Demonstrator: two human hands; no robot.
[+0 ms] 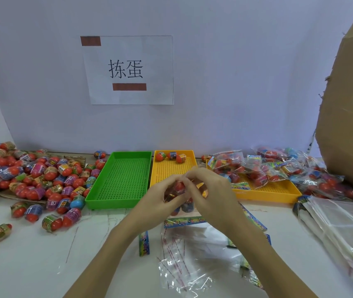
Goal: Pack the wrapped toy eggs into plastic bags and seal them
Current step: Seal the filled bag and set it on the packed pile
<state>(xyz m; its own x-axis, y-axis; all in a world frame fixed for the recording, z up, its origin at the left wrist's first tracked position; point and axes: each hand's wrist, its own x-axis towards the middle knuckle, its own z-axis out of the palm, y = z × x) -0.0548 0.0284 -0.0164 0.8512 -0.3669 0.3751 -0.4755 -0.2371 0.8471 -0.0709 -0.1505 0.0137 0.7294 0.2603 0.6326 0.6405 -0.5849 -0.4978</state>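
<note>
- Both hands meet at the middle of the table, just above its near half. The left hand [160,195] and the right hand [210,194] have their fingers curled round one clear bag [178,197] with eggs in it, pinching its top between the fingertips.
- A red egg [179,186] shows between the two hands; more of the bag's eggs peek out below them, partly hidden.
- Far left, a big heap of loose eggs [31,175] spreads over cardboard and onto the white table [31,265], with a few strays nearer.
- Just right of the heap sits a green tray [124,179], nothing in it.
- Touching its right side is a yellow tray [171,168] with three eggs [171,156] at its far end.
- Further right a second yellow tray [268,192] carries filled bags [257,166], which spill past it toward the far right.
- Near the hands, flat on the table, lie empty bags [184,254] with red-striped seal strips and colourful header cards.
- A stack of unused bags [338,229] lies at the near right.
- A large cardboard box [351,104] stands at the right edge.
- On the far wall hangs a paper sign [128,69], taped top and bottom.
</note>
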